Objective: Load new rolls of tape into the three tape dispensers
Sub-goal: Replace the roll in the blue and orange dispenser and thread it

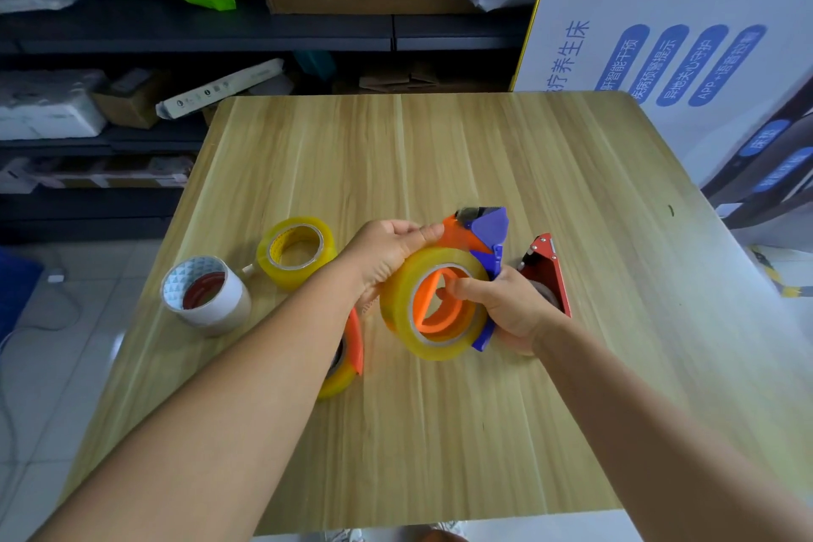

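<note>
Orange and purple dispenser (477, 233) with yellow tape roll (398, 308) on its hub, held above the tabletop (440, 431) centre. Right hand (510, 308) grips its handle, thumb in the hub. Left hand (387, 253) pinches the orange front by the cutter. Red dispenser (547, 273) lies just right; second orange dispenser (352, 348) under the left wrist; spare yellow roll (297, 253) and white roll (204, 295) toward the left edge.

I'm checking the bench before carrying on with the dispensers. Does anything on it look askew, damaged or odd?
Nothing looks damaged or spilled. The red dispenser lies on the table behind the right hand. A loaded orange dispenser sits partly hidden under the left forearm. Two spare rolls lie flat.
</note>
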Demonstrator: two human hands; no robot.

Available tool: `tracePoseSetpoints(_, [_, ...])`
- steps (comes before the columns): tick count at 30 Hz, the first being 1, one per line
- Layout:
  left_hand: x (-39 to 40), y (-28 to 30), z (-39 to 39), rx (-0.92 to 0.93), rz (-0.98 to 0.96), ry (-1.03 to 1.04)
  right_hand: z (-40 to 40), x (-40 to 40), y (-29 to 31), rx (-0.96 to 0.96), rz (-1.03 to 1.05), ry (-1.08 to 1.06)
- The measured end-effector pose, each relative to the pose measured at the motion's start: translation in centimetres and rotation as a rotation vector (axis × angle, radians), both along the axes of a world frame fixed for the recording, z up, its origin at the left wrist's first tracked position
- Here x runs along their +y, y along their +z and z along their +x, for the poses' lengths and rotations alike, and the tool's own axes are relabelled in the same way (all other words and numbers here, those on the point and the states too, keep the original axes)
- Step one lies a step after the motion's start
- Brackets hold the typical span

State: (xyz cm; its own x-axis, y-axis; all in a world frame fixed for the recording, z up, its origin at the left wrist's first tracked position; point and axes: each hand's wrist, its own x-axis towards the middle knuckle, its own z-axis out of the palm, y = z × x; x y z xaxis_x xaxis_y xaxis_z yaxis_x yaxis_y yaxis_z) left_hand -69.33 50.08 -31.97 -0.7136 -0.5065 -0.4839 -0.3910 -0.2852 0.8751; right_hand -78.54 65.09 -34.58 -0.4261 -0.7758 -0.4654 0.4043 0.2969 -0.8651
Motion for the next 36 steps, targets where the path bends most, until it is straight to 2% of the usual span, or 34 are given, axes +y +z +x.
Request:
tracePoseSetpoints(4, [-0.4, 0.1, -0.2, -0.070, -0.292, -0.131, -0.1, -0.3, -0.3, 0.122, 0.084, -0.086])
tracePoseSetpoints(8, [-0.4, 0.6, 0.2, -0.116, -0.360, -0.390, -0.2, -1.3, -0.2, 0.238, 0.111, -0.198])
tracePoseSetpoints(11, [-0.3, 0.3, -0.1, -0.113, -0.446, -0.391, 0.0, -1.6, 0.3, 0.229, 0.103, -0.161])
tracePoseSetpoints(14, [-0.8, -0.1, 0.0, -0.072, -0.459, -0.401, -0.3, -1.0, 0.8, 0.117, -0.031, -0.036])
tracePoseSetpoints(17, [-1.5, 0.2, 0.5, -0.025, -0.394, -0.437, -0.4, -0.5, 1.4, -0.004, -0.196, 0.062])
tracePoseSetpoints(22, [-1.7, 0.4, 0.5, 0.027, -0.312, -0.444, -0.5, -0.6, 1.1, -0.065, -0.263, 0.081])
tracePoseSetpoints(25, [-2.2, 1.0, 0.1, 0.078, -0.283, -0.488, -0.3, -0.9, 0.3, 0.025, -0.233, 0.032])
tracePoseSetpoints(29, [-2.1, 2.7, -0.6, 0.192, -0.195, -0.419, 0.3, -1.4, -0.2, 0.229, -0.147, -0.028])
tracePoseSetpoints(36, [-2.1, 3.9, -2.0, 0.081, -0.517, -0.221, 0.9, -1.9, -0.9, 0.472, -0.084, 0.024])
